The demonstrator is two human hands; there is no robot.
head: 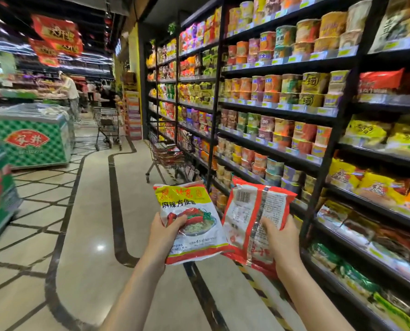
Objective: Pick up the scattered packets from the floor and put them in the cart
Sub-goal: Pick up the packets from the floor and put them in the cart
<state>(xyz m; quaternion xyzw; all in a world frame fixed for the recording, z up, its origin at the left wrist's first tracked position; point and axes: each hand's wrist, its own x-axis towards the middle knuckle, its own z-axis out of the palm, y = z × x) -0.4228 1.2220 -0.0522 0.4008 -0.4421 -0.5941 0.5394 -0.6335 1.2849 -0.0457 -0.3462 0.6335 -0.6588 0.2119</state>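
Two bare arms reach out into the shop aisle, and each hand holds one packet up in the air, above the floor.

The left hand (pixel 162 231) grips the yellow and red noodle packet (pixel 188 220) by its left edge. The thumb lies curled over the front, on the picture of a bowl, and the other fingers are hidden behind the packet. The front of this packet faces up, with big dark letters on a white band.

The right hand (pixel 281 237) grips the red packet (pixel 251 216) near its lower right side. The thumb presses on the shiny seam that runs down the back, and the fingers wrap behind. This packet shows its back, with a barcode near the top. The two packets sit side by side, and their lower corners look like they touch.

Under the arms is a shiny pale floor (pixel 89 235) with dark lines curving along it.

A bit farther on, past the packets, stands a wire cart (pixel 169 149) close to the shelves. It has red packets inside it.

On the right, tall black shelves (pixel 283 111) run far down the aisle, full of noodle cups and bags.

On the left sits a green and white freezer chest (pixel 29 137). Farther back is a second cart (pixel 108 124), and a person (pixel 71 94) stands beyond it. Red banners (pixel 55 32) hang from the ceiling. The far part looks blurry.
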